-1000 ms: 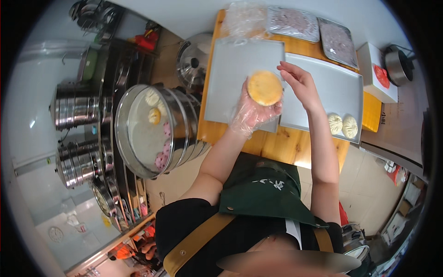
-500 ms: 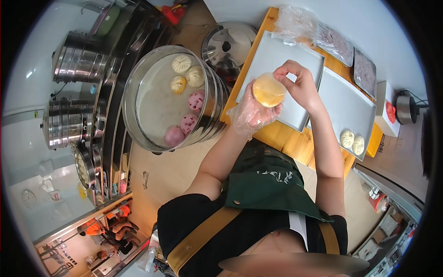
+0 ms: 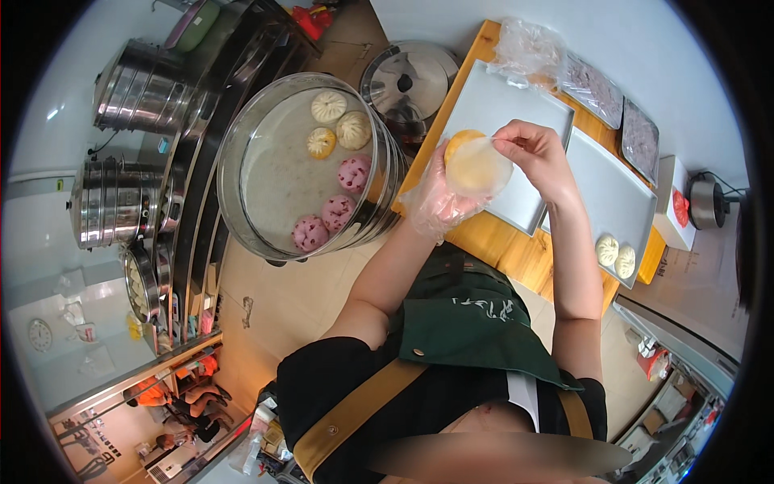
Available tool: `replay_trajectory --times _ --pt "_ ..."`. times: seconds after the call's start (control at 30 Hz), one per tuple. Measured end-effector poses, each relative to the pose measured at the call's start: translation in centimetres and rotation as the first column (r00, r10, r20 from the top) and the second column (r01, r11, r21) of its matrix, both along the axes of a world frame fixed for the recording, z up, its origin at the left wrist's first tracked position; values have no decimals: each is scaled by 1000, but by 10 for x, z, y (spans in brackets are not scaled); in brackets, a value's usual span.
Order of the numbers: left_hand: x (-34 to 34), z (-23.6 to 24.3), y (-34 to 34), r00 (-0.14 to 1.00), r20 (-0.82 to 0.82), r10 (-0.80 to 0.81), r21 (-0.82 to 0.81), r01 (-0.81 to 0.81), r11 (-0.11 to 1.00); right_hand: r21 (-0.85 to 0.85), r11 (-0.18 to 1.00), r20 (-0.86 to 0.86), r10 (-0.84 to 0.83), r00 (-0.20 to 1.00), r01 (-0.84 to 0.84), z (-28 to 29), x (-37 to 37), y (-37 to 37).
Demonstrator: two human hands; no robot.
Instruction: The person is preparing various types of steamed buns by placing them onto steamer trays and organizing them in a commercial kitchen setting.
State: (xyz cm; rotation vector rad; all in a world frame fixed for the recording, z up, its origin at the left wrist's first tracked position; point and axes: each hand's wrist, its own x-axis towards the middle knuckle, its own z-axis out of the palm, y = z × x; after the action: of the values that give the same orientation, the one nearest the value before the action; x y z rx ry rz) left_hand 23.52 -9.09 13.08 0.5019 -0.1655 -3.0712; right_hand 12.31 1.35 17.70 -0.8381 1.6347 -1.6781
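Observation:
My left hand [image 3: 442,196], in a clear plastic glove, holds a round yellow flatbread [image 3: 461,142], mostly hidden by a translucent round sheet [image 3: 480,171]. My bare right hand [image 3: 532,153] pinches the sheet's upper right edge between thumb and finger. Both hands are over two pale metal trays [image 3: 494,90] on a wooden table [image 3: 506,260]. Two white pleated buns [image 3: 616,256] lie on the right tray. To the left, a large steel steamer [image 3: 230,161] holds white buns [image 3: 329,107], a yellowish bun [image 3: 320,143] and pink spotted buns [image 3: 310,231].
A steel lid [image 3: 431,77] is behind the steamer. Dark shelving with steamer stacks [image 3: 121,202] lines the left. Plastic bags [image 3: 528,48], wrapped trays [image 3: 592,89], a white box [image 3: 671,198] and a pot [image 3: 706,214] line the table's far and right sides. People [image 3: 193,407] sit at lower left.
My right fingers have closed on the translucent sheet and drawn it down across the flatbread, covering most of it. The view has turned, bringing more of the steamer in.

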Motion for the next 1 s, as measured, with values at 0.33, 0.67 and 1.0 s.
replay_trajectory --times 0.33,0.67,1.0 --pt "-8 -4 5 1000 -4 -24 141 24 990 110 990 -37 -79 996 82 -33 -12 -7" --pt "-12 -12 7 1000 -7 -18 198 19 980 62 995 -6 -84 996 84 -42 -20 -12" --pt "-16 -13 6 996 -42 -75 140 80 987 110 982 -94 -144 985 154 -40 -18 -16"
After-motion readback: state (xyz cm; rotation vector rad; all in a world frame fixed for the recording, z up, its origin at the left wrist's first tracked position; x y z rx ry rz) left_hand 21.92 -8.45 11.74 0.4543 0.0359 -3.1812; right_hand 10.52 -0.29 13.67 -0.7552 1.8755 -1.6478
